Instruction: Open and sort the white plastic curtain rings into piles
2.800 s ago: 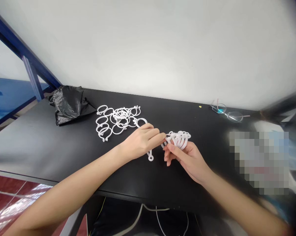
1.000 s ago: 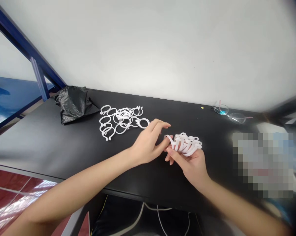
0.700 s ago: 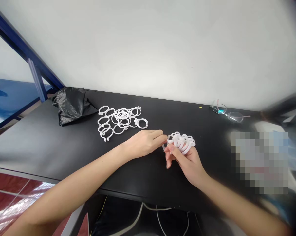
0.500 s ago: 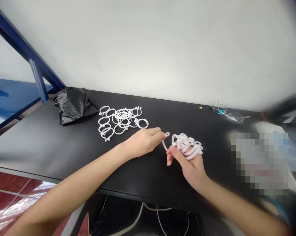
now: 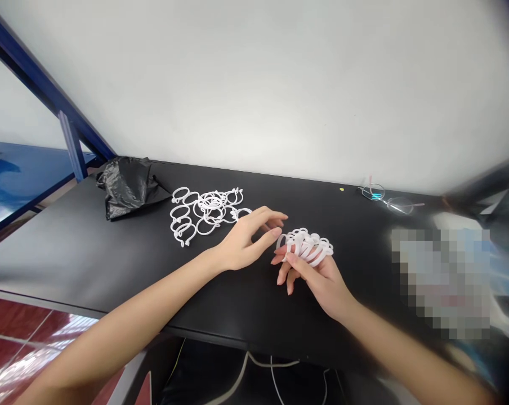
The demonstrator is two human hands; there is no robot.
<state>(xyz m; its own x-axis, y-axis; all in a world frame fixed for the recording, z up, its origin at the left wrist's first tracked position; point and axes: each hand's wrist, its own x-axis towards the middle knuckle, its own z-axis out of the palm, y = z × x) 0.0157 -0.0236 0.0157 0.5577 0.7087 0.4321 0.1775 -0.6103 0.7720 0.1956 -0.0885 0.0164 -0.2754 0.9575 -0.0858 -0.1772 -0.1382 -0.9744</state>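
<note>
My right hand [image 5: 317,278] holds a stack of white plastic rings [image 5: 307,246] threaded over its fingers, above the black table [image 5: 111,264]. My left hand [image 5: 248,239] hovers just left of the stack with fingers spread and nothing in them; its fingertips almost touch the nearest ring. A loose pile of the same white rings [image 5: 206,211] lies on the table beyond my left hand.
A crumpled black plastic bag [image 5: 128,185] sits at the table's back left. A pair of glasses [image 5: 385,198] lies at the back right. A blurred patch covers the right side. Cables hang under the table's front edge. A blue frame stands at the left.
My left hand let go of the ring it pinched at the stack and opened its fingers. The right hand with the stack shifted slightly left.
</note>
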